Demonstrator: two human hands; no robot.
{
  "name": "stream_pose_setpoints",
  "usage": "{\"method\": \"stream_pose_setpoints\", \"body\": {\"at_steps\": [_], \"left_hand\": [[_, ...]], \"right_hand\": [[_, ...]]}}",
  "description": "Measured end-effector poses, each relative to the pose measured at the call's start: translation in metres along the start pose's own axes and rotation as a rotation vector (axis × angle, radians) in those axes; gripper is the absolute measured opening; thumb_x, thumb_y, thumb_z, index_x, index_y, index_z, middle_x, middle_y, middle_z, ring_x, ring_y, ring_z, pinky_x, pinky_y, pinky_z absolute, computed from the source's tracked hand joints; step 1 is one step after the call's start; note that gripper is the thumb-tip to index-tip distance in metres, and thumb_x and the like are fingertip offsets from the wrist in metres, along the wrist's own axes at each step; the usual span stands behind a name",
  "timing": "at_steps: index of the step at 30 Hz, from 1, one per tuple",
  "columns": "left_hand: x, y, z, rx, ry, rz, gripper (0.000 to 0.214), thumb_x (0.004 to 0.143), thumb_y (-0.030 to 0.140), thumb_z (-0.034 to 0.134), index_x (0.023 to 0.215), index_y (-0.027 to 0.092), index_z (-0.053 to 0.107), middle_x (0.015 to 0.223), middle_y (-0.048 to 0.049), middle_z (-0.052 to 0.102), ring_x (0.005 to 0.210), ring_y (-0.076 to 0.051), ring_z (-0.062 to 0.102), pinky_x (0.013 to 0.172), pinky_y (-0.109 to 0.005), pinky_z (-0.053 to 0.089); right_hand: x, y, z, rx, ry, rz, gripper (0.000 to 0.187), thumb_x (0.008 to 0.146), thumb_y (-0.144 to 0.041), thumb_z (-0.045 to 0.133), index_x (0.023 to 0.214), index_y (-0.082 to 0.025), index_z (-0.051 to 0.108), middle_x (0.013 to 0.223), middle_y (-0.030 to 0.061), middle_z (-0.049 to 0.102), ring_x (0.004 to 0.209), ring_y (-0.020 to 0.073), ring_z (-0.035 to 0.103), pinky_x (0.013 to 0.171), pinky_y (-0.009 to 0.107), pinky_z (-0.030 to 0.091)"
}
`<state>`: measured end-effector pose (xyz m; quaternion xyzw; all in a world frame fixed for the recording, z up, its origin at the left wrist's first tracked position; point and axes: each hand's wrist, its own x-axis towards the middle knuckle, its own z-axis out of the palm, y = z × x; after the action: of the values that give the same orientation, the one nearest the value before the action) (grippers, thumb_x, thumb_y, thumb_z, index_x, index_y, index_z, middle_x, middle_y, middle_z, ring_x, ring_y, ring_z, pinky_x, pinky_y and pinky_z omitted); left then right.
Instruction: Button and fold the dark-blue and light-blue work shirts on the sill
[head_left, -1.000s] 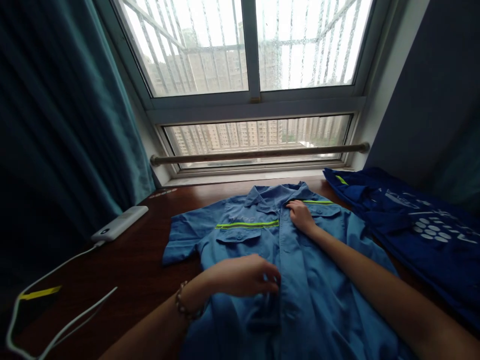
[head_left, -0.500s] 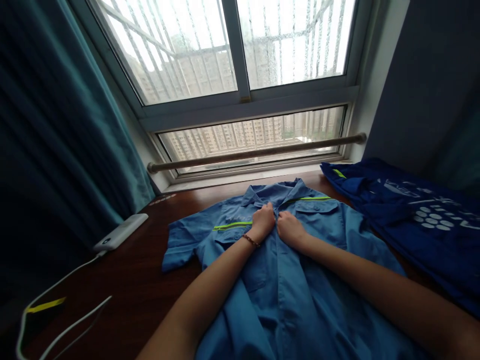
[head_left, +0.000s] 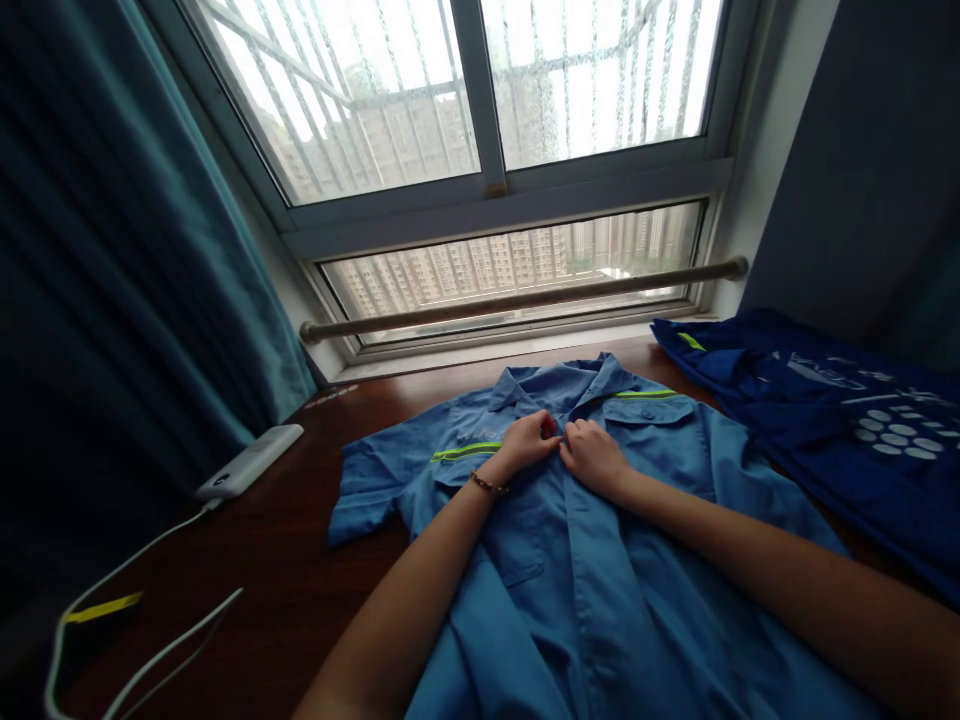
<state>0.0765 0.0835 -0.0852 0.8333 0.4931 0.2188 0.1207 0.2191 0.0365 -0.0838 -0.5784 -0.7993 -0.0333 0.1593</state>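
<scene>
A light blue short-sleeved work shirt (head_left: 525,560) lies front up before me, its collar toward the window and a yellow-green stripe across each side of the chest. My left hand (head_left: 529,443), with a beaded bracelet on the wrist, pinches the front edge just below the collar. Close against it, my right hand (head_left: 594,455) grips the other front edge with curled fingers. The fingertips of both hands meet at the placket. Something small and red shows by my left fingers; whether a button is between them is hidden.
At right lies a dark blue garment (head_left: 817,400) with white print. A white power bank (head_left: 251,462) with a white cable (head_left: 135,560) rests on the brown wooden surface (head_left: 300,560) at left, beside a teal curtain (head_left: 247,300). A metal rail (head_left: 525,300) crosses the window behind.
My left hand has turned from a closed fist to a flatter pinch with thumb and finger at the placket. My right hand stays at the shirt front. The view has shifted slightly.
</scene>
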Motion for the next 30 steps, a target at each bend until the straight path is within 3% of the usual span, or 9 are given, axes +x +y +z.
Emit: {"method": "stream_pose_setpoints", "body": {"at_steps": [9,17,20,24,27,30], "left_hand": [[-0.002,0.001,0.005,0.073,0.073,0.002,0.020,0.072,0.036,0.058,0.072,0.017,0.052,0.069,-0.0013,0.059,0.061,-0.014,0.053,0.054,-0.023,0.035],[-0.002,0.000,0.009,0.015,0.145,0.046,0.016,0.072,0.030,0.060,0.074,0.016,0.053,0.069,-0.0021,0.059,0.063,-0.014,0.054,0.057,-0.023,0.038],[0.000,0.000,0.008,-0.075,0.154,0.026,0.017,0.070,0.031,0.061,0.070,0.015,0.054,0.066,-0.0016,0.060,0.061,-0.013,0.054,0.056,-0.023,0.038],[0.001,0.002,0.004,-0.184,0.180,-0.044,0.020,0.072,0.033,0.058,0.065,0.014,0.056,0.061,-0.0016,0.060,0.057,-0.012,0.054,0.054,-0.022,0.039],[0.003,0.005,0.004,-0.288,0.163,-0.129,0.022,0.072,0.034,0.058,0.066,0.013,0.058,0.058,-0.0015,0.060,0.053,-0.011,0.055,0.052,-0.021,0.040],[0.005,0.008,0.006,-0.410,0.138,-0.222,0.020,0.069,0.031,0.061,0.070,0.012,0.060,0.058,-0.0014,0.061,0.050,-0.010,0.056,0.050,-0.020,0.041]], "right_hand": [[-0.001,-0.006,-0.014,-0.024,-0.112,0.119,0.033,0.078,-0.034,0.044,0.093,-0.007,0.056,0.090,0.0159,0.057,0.085,0.0246,0.053,0.073,0.031,0.038],[0.008,0.006,-0.028,0.023,-0.271,0.134,0.037,0.074,-0.042,0.045,0.079,-0.011,0.064,0.084,0.0162,0.063,0.080,0.0253,0.058,0.064,0.030,0.040],[0.016,0.018,-0.025,0.215,-0.327,0.229,0.024,0.063,-0.038,0.055,0.065,-0.015,0.063,0.067,0.0090,0.063,0.066,0.0219,0.058,0.053,0.027,0.037],[0.027,0.030,-0.015,0.761,-0.251,0.449,0.018,0.051,-0.027,0.064,0.042,-0.016,0.053,0.038,0.0001,0.045,0.045,0.0137,0.046,0.043,0.023,0.028],[0.031,0.029,-0.012,1.075,-0.159,0.549,0.020,0.055,-0.027,0.059,0.042,-0.016,0.048,0.036,-0.0028,0.040,0.038,0.0085,0.036,0.038,0.022,0.025],[0.030,0.023,-0.014,1.252,-0.076,0.571,0.018,0.062,-0.030,0.052,0.051,-0.016,0.048,0.044,-0.0016,0.046,0.039,0.0074,0.038,0.038,0.020,0.029]]}}
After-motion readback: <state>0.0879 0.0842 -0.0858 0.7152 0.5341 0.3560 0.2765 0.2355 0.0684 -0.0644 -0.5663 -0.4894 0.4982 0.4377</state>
